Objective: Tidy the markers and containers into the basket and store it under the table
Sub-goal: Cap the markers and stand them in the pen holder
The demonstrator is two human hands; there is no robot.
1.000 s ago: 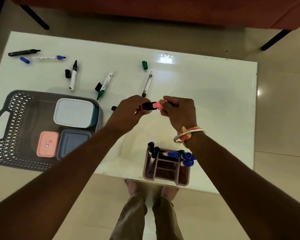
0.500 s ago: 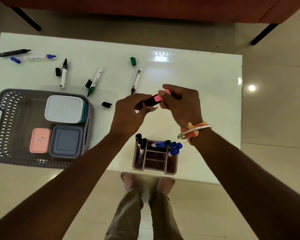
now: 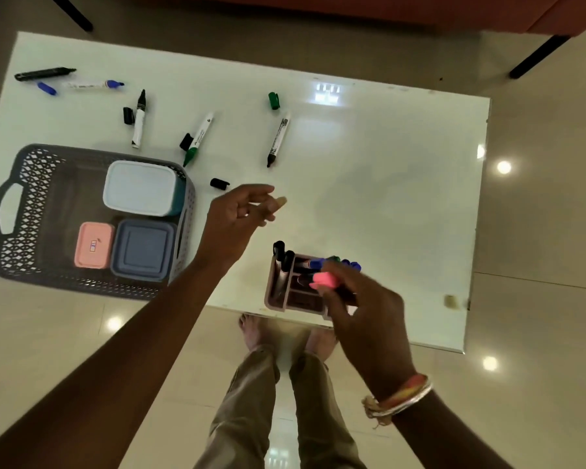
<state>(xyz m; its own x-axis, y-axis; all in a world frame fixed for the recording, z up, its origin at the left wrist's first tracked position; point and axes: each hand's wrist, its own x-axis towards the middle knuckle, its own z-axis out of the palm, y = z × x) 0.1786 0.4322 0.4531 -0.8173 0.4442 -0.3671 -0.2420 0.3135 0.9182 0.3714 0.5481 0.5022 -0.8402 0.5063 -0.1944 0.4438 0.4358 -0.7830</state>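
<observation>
My right hand [image 3: 362,309] grips a pink highlighter [image 3: 325,280] right over the pink marker holder [image 3: 278,296] at the table's near edge; the holder has several capped markers in it. My left hand [image 3: 241,214] hovers above the table with loosely curled fingers and nothing in it. A grey basket [image 3: 24,211] at the left holds a white-lidded box [image 3: 139,187], a blue-grey box [image 3: 144,248] and a small pink box [image 3: 93,245]. Loose markers lie on the far half of the table: a black one [image 3: 44,73], a blue one [image 3: 92,84], a black-tipped one [image 3: 138,120], a green one [image 3: 197,138], another black one [image 3: 278,138].
Loose caps lie on the white table [image 3: 386,184]: blue [image 3: 47,88], black [image 3: 128,115], black [image 3: 185,142], black [image 3: 219,183], green [image 3: 274,100]. The basket overhangs the table's near-left edge. A sofa with dark legs [image 3: 535,57] stands beyond. My feet [image 3: 285,336] are below the table's near edge.
Both hands held the pink highlighter over the table's middle. Now my left hand has let go, and my right hand has carried the highlighter down to the marker holder.
</observation>
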